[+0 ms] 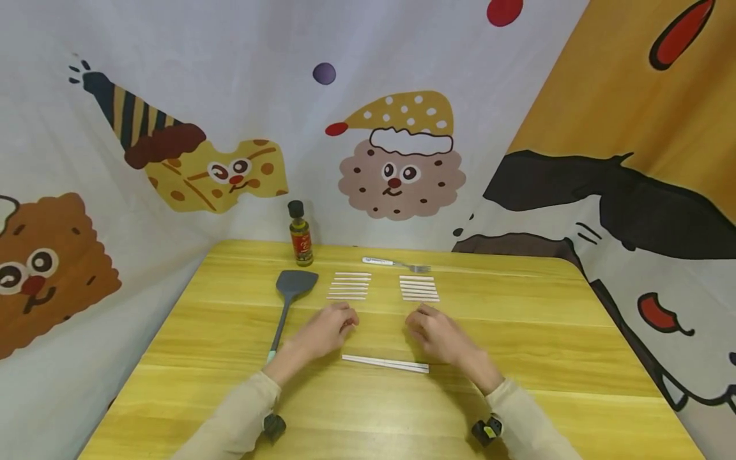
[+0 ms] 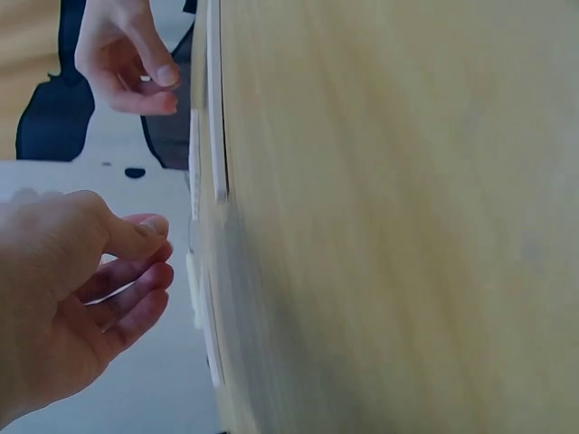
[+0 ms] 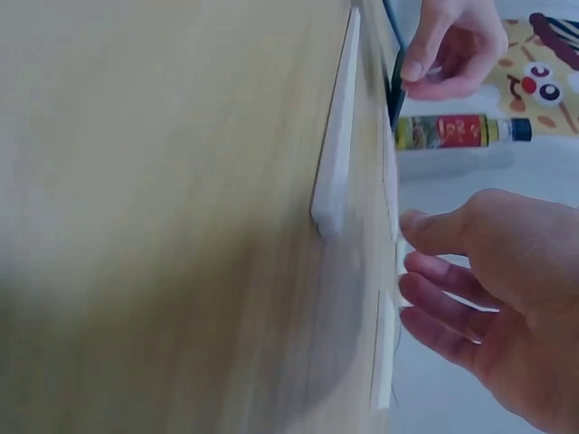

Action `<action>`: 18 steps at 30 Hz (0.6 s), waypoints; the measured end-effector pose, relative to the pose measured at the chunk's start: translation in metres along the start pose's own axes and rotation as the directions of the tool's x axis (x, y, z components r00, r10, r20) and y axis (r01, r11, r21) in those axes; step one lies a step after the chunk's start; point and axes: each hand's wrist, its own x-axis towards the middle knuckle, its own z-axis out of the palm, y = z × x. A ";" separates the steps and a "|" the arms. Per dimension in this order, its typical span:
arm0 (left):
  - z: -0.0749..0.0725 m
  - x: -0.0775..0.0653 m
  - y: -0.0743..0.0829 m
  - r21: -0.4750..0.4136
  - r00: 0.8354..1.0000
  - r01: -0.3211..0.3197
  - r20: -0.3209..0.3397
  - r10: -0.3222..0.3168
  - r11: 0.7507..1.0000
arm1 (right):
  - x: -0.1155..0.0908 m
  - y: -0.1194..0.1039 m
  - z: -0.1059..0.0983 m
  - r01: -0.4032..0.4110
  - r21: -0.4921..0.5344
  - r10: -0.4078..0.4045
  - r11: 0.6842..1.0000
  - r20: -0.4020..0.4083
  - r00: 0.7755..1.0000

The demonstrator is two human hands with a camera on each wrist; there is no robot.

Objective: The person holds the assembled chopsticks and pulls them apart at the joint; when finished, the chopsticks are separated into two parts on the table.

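Note:
My left hand [image 1: 328,329] hovers over the table with loosely bent fingers and nothing in its grasp. Opposite it, my right hand [image 1: 439,333] is held the same way, also holding nothing. Between the wrists lies a pair of long white sticks [image 1: 414,365], nearly together, like chopsticks. Beyond the left hand is a stack of several short white sticks [image 1: 347,298] in parallel rows. A matching group of short white sticks [image 1: 421,299] lies past the right hand. In the right wrist view, a white stick [image 3: 336,154] rests on the wood near the hand.
A grey spatula [image 1: 294,281] lies left of the sticks, its handle partly behind my left forearm. A dark-capped bottle [image 1: 301,243] with a red label stands at the back edge. The fork [image 1: 379,260] lies behind the stick groups. A printed cloth [image 1: 322,128] hangs behind the table.

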 end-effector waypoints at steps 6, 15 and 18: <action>0.004 -0.004 0.012 -0.023 0.998 -0.037 0.053 0.038 0.999 | -0.009 -0.016 0.007 -0.012 0.099 0.003 0.995 0.093 0.996; 0.015 -0.009 0.022 -0.071 0.990 -0.092 0.096 0.098 0.993 | -0.018 -0.029 0.019 -0.011 0.190 -0.008 0.982 0.102 0.995; 0.017 -0.009 0.024 -0.090 0.988 -0.082 0.122 0.092 0.993 | -0.019 -0.029 0.021 -0.017 0.196 0.000 0.980 0.088 0.996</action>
